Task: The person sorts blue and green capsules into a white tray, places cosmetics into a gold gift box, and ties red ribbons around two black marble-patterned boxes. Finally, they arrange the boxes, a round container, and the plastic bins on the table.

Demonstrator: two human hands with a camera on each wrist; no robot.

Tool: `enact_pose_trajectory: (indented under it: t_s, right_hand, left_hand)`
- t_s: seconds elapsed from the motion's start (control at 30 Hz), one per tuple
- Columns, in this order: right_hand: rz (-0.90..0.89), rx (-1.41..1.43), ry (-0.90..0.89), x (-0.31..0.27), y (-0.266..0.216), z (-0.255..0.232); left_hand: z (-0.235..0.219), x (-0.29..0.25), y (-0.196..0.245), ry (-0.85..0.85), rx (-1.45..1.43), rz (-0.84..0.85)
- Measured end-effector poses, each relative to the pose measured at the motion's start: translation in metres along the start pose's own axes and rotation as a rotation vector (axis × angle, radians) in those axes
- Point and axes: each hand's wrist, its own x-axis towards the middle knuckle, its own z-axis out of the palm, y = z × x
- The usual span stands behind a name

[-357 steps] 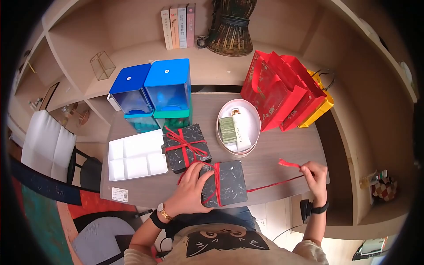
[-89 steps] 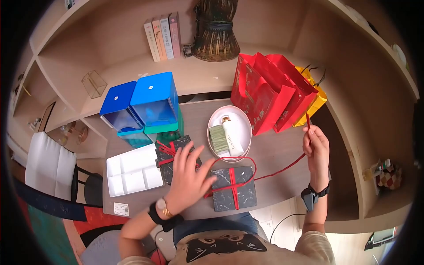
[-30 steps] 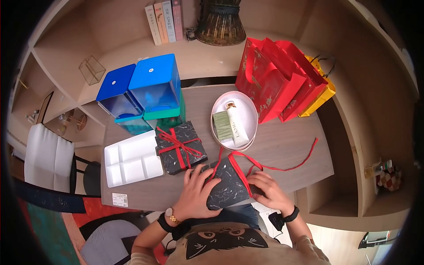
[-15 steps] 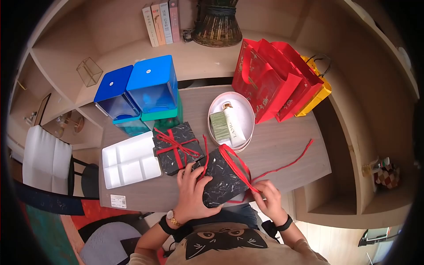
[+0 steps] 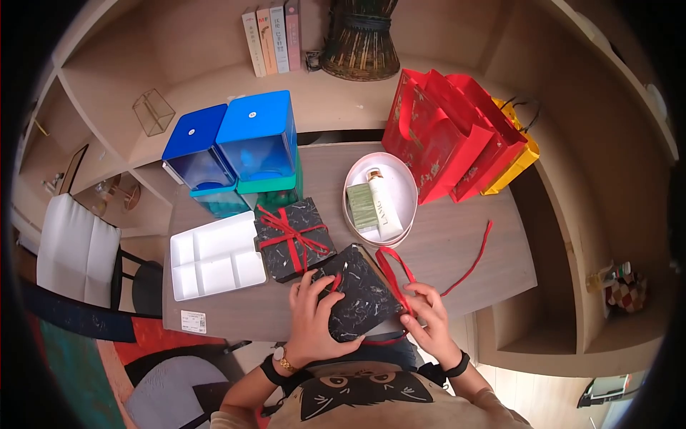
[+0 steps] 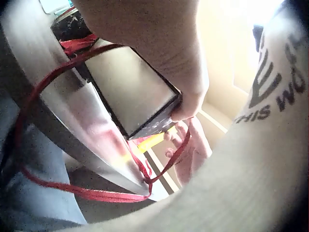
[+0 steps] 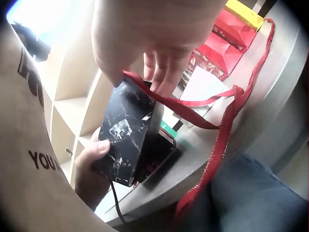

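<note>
On the counter (image 5: pixel 461 232), one box (image 5: pixel 313 219) bowed; my left grip (image 5: pixel 312 329) holds another (image 5: pixel 362 302), my right grip (image 5: pixel 431 325) its unbowed ribbon (image 7: pixel 219 150).

Woven object (image 5: pixel 361 46), top cropped

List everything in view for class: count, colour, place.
Table: one, grey-brown, centre
Held gift box: one, black, front
Bow-tied gift box: one, black, table
Ribbon: one-plus, red, held box
Divided tray: one, white, table
Stacked bins: four, blue/green, table
Oval box: one, white, table
Tube: one, white, oval box
Carton: one, green, oval box
Gift bags: two-plus, red, right
Rear bag: one, yellow, right
Books: four, mixed, shelf
Woven stand: one, brown, shelf
Glass holder: one, clear, shelf
Chair: one, white, left
Left hand: one, gripping held box
Right hand: one, at ribbon
</note>
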Motion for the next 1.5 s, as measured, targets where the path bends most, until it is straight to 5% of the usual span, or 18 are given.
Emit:
enact_pose_trajectory:
  t_s: [0.03, 0.13, 0.33, 0.5, 0.77, 0.87, 1.13, 1.2, 1.37, 1.5]
  right_hand:
    - [-0.034, -0.003, 0.06, 0.003, 0.001, 0.001]
    - [0.283, 0.418, 0.005, -0.002, 0.008, -0.009]
    - [0.247, 0.667, 0.335, 0.02, 0.017, -0.052]
    - [0.229, 0.77, 0.241, 0.034, 0.009, -0.06]
    - [0.397, 0.462, -0.132, 0.041, -0.003, -0.033]
    - [0.003, 0.07, -0.128, 0.047, 0.012, -0.019]
    - [-0.098, -0.292, -0.266, 0.046, -0.037, 0.002]
    - [-0.134, -0.363, -0.316, 0.041, -0.046, 0.003]
    - [-0.225, -0.197, -0.153, 0.021, -0.033, 0.005]
    - [-0.099, -0.085, 0.085, 0.0, -0.019, 0.007]
  left_hand:
    - [0.0, 0.0, 0.001, -0.003, -0.005, 0.005]
    - [0.001, -0.002, 0.001, -0.037, 0.026, 0.038]
    - [-0.001, -0.006, -0.005, -0.138, 0.07, 0.058]
    - [0.001, 0.005, -0.004, -0.208, 0.055, 0.04]
    - [0.003, 0.007, -0.005, -0.222, 0.03, 0.131]
    - [0.005, 0.006, -0.001, -0.205, -0.007, 0.182]
    - [0.022, 0.01, -0.002, 0.035, -0.118, 0.208]
    - [0.011, 0.019, 0.001, -0.014, -0.031, 0.239]
    - [-0.004, 0.022, 0.003, -0.074, -0.002, 0.108]
    - [-0.019, 0.027, 0.002, -0.036, -0.028, 0.054]
